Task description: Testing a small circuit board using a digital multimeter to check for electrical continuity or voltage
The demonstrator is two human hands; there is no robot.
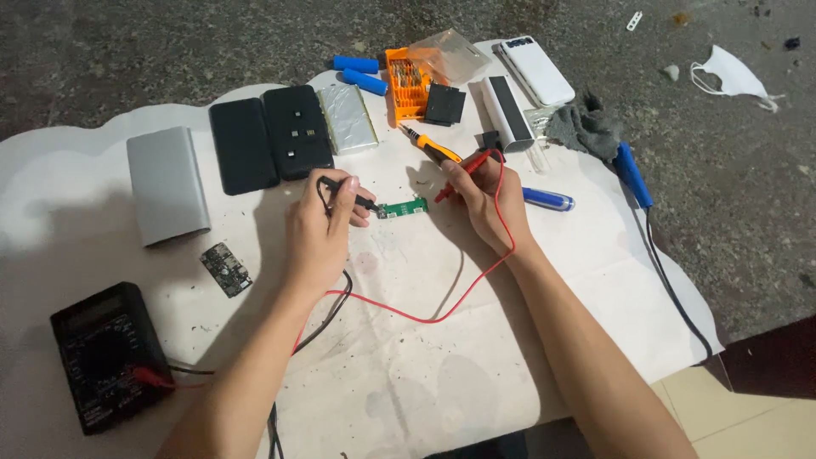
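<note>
**Probes on the small green board**

While both probes sit at the small green rectangular circuit board [403, 207], the reading work looks to be in hand rather than finished: leads are plugged into the black handheld multimeter [109, 355], its display too dim to read from here.

Head view, only view:
- Left hand [319, 228] closed around the black probe [347, 194]; tip points right and meets, or nearly meets, the board's left end.
- Right hand [486, 197] pinched shut on the red probe [466, 174]; tip slants down-left to the board's right end. Whether it touches, cannot tell.
- Board lies flat on the white stained paper-covered surface [408, 382], between the two hands, just beyond the fingertips of each.
- Red lead wire [442, 310] loops from the right hand back under the left forearm toward the meter.
- Judged done: board out and bare, meter wired. Judged left: nothing reassembled; cases lie apart.
- Around: second dark circuit board [226, 269] near the left forearm, silver flat casing [167, 183], two black flat shells [270, 140], orange-handled screwdriver [431, 146] just behind the right hand, two blue cylindrical cells [360, 72].
</note>
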